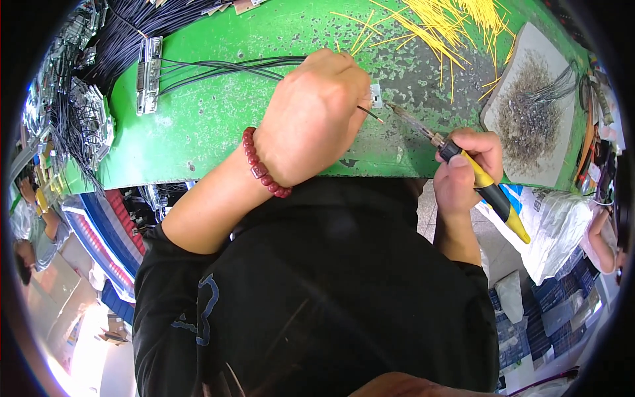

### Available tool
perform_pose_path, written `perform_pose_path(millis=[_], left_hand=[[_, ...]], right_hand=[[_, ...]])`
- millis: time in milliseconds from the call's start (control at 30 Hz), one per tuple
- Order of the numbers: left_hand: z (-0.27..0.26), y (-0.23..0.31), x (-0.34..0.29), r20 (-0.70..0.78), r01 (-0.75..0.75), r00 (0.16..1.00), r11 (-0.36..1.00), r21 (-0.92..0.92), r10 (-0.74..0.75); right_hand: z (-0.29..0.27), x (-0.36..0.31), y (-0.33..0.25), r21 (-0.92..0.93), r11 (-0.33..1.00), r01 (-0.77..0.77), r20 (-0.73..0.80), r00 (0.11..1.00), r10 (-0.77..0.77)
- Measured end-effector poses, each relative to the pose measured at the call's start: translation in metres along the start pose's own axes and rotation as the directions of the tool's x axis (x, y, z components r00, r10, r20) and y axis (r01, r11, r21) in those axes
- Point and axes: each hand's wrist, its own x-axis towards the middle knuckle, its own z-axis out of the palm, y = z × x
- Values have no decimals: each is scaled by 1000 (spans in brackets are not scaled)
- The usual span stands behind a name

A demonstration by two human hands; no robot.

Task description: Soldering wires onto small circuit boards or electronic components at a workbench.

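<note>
My left hand (314, 116), with a red bead bracelet (258, 171) at its wrist, is closed over the black wires (231, 66). These wires run left to a silver metal housing (149, 76) lying on the bench. One wire end with a bare tip (371, 114) pokes out past my fingers. Just beyond them shows a small pale metal piece (376, 96); my hand hides whether I hold it too. A yellow-and-black soldering iron (493, 192) is gripped in my right hand (466, 169). Its tip points up-left, close to the pale piece.
A green worn bench (218, 142) spreads under my hands. Yellow wires (430, 30) lie at the far side. On the right rests a grey board (529, 112) with dark debris and thin strands. Bundled black wires and metal housings (89, 126) crowd the left. People sit at both rims.
</note>
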Motion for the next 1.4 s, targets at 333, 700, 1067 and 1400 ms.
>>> perform_pose_path(millis=[333,700,1067,1400], left_hand=[[-1,0,-1,-7,-2,1000,1000,10,2],[0,0,-3,-12,10,1000,1000,-18,-10],[-11,8,1,49,74,996,996,-43,-72],[-9,6,0,27,83,996,997,3,-83]], right_hand=[[21,4,-15,-46,989,-143,151,977,148],[57,29,-6,-317,938,138,220,973,-69],[56,44,1,-392,881,263,301,942,-148],[48,29,6,-400,895,199,185,974,-134]])
